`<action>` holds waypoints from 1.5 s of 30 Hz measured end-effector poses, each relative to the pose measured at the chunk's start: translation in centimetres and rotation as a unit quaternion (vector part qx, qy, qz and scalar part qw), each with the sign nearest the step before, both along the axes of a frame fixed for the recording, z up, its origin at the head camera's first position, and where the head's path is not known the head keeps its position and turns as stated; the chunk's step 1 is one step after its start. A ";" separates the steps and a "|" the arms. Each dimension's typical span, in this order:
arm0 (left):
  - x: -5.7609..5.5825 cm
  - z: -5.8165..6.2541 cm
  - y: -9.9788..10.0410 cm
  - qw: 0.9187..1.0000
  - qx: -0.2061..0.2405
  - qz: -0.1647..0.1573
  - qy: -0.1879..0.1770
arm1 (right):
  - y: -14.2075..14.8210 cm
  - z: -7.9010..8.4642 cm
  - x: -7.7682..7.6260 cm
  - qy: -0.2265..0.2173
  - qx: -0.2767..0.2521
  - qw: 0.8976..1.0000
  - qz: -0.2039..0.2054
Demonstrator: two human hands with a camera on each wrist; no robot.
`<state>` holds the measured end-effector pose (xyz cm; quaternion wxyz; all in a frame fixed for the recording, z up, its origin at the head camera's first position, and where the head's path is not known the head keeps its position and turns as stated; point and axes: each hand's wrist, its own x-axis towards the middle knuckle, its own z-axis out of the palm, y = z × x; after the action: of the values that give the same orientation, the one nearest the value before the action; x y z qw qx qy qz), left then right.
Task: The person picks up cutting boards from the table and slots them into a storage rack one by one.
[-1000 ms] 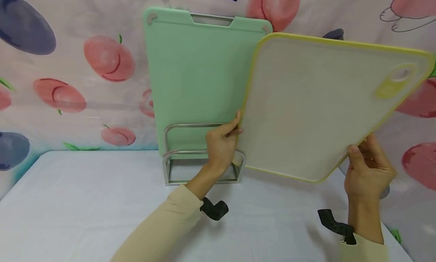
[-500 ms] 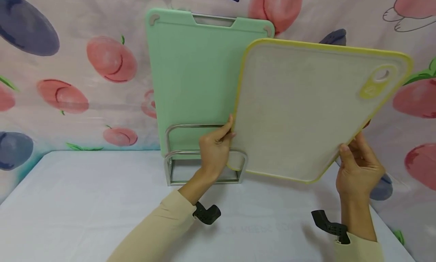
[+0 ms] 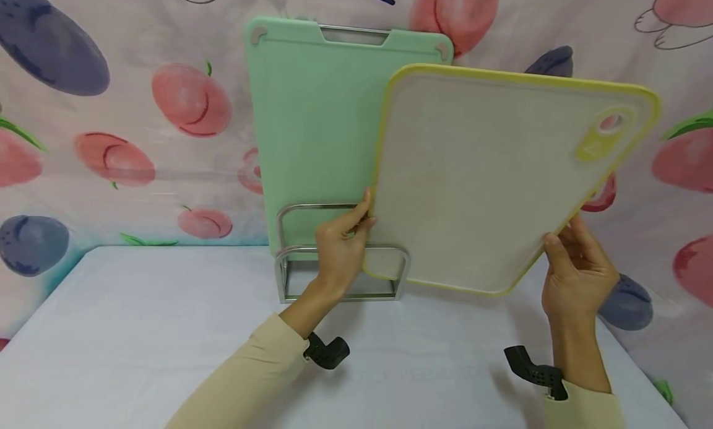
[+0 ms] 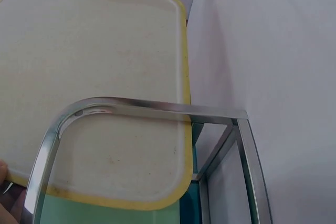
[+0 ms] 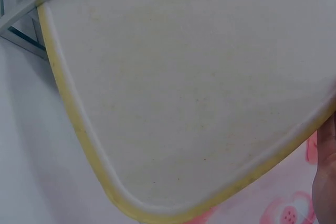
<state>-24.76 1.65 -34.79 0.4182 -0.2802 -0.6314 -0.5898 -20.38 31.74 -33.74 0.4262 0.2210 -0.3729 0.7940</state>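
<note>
A white cutting board with a yellow rim (image 3: 490, 175) is held up tilted between both hands. My left hand (image 3: 342, 246) pinches its left edge, close to the metal rack. On the lower right edge, my right hand (image 3: 576, 268) grips between thumb and fingers. The board's lower left corner lies behind the rack's front hoop (image 4: 147, 106), as the left wrist view shows. A larger green cutting board (image 3: 317, 119) stands upright in the metal rack (image 3: 303, 249), its right side partly hidden by the white one.
The rack stands on a table with a white cloth (image 3: 167, 330), near the back edge. Behind it hangs a fruit-print curtain (image 3: 128, 39). A black wrist camera (image 3: 328, 353) sits on the left wrist, another (image 3: 535, 372) on the right.
Both hands have carried the white board left and slightly down. Its lower left corner has slid behind the rack's front hoop. The green board stays in the rack.
</note>
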 end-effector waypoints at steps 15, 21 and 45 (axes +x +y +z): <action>0.0 0.1 -1.6 1.000 -0.015 0.011 -0.008 | -0.8 -0.4 -0.2 -0.021 0.039 0.997 0.056; 0.1 0.0 -2.7 1.000 -0.014 0.014 -0.010 | -1.1 -0.6 -0.5 -0.016 0.094 0.992 0.085; 0.0 0.5 -5.0 0.999 -0.002 0.039 -0.006 | -2.7 -0.7 -0.8 -0.029 0.162 0.984 0.066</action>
<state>-24.75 -3.33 -34.25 0.4363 -0.2532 -0.6456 -0.5733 -21.14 29.06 -34.44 0.3203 0.2885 -0.4935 0.7554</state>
